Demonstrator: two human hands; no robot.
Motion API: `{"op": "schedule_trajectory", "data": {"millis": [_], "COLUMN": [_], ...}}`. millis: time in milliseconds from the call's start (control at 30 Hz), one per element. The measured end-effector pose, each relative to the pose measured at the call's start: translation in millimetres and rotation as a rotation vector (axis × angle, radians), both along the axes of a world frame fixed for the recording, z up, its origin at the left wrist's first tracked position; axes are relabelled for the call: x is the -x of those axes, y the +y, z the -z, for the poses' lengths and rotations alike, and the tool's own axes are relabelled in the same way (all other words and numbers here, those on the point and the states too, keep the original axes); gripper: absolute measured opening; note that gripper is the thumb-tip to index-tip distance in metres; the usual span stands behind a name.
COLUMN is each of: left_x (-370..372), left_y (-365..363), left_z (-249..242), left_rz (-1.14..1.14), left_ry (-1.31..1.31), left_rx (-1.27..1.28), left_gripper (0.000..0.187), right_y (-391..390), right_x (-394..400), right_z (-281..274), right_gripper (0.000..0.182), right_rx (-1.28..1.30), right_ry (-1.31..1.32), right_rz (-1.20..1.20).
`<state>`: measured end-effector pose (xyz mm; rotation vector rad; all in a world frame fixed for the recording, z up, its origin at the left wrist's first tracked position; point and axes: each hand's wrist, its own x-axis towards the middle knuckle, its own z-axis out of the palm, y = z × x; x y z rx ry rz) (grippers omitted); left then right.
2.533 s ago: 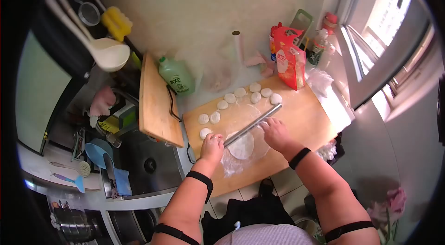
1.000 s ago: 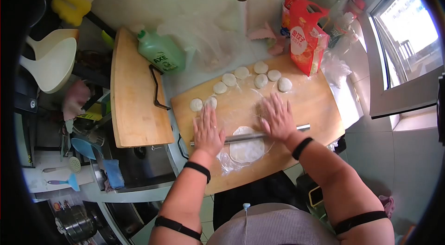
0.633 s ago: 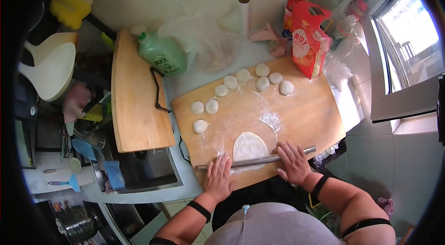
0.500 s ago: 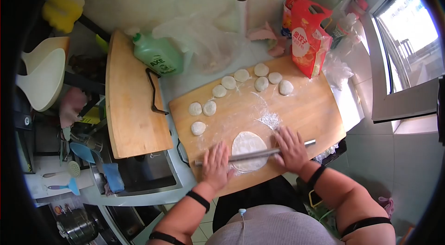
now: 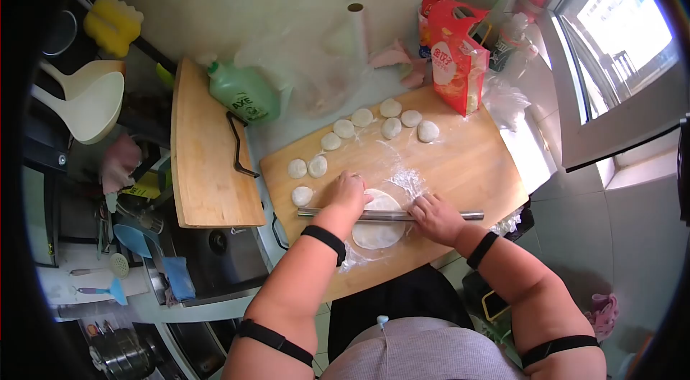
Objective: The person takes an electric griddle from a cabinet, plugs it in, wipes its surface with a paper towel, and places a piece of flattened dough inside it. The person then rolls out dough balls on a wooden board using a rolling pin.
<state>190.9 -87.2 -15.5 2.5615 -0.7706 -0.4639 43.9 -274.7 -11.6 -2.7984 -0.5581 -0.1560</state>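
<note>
Two hands on long shiny metal rolling pin (image 5: 392, 215). Left hand (image 5: 346, 191) on left part, fingers curled over pin. Flat round white dough (image 5: 379, 229) under pin, on big wooden board (image 5: 474, 164). Right hand (image 5: 435, 216) on right part, fingers curled too.
</note>
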Motion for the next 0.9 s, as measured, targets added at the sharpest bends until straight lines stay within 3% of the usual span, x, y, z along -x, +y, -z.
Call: {"op": "schedule_trajectory", "data": {"millis": [67,200,267,367,433,500,567,667,733,800,833,900], "left_x": [-7.5,2.1,7.9,17.1,12.7,5.5,-4.8,-15.6,-16.4,-9.2,-8.8,15.2], "left_y": [-2.1,-1.0,12.5,22.1,23.6,15.6,6.3,-25.2,-51.3,-72.3,-82.0,-104.9], "left_z": [11.0,-10.8,-4.7,-55.3,-99.4,-111.1,-97.9,-35.8,5.9,42.8,93.5,120.8], "left_rz": [0.123,0.201,0.155,0.091,0.069,0.04,0.097,0.044,-0.043,0.187,0.185,0.25], "left_ry": [0.06,0.17,0.33,0.295,0.261,0.225,-0.028,0.039,0.139,-0.055,-0.039,0.156], "left_rx": [-0.227,-0.2,0.087,0.228,0.161,0.094,0.05,-0.144,-0.138,-0.094,-0.017,0.098], "left_gripper": [0.028,0.029,0.027,0.024,0.024,0.025,0.022,0.02,0.024,0.029,0.026,0.022], "right_y": [-0.4,-7.2,-12.4,-18.8,-21.3,-22.1,-21.7,-21.1,-22.0,-24.4,-25.5,-25.7], "right_x": [17.3,55.6,73.3,96.7,109.3,118.9,126.5,135.9,141.4,145.7,148.1,153.2], "right_z": [-10.3,-27.5,-28.7,-35.0,-36.3,-37.3,-36.1,-34.7,-33.5,-33.8,-32.6,-29.1], "right_gripper": [0.02,0.018,0.02,0.022,0.024,0.025,0.026,0.027,0.027,0.027,0.027,0.027], "right_rx": [0.007,-0.002,-0.058,-0.106,-0.147,-0.21,-0.23,-0.215,-0.198,-0.186,-0.185,-0.18], "right_ry": [-0.02,0.029,0.052,0.044,0.017,0.029,0.014,0.069,0.098,0.13,0.134,0.146], "right_rz": [0.013,0.043,0.056,0.085,0.101,0.11,0.117,0.146,0.151,0.15,0.15,0.176]}}
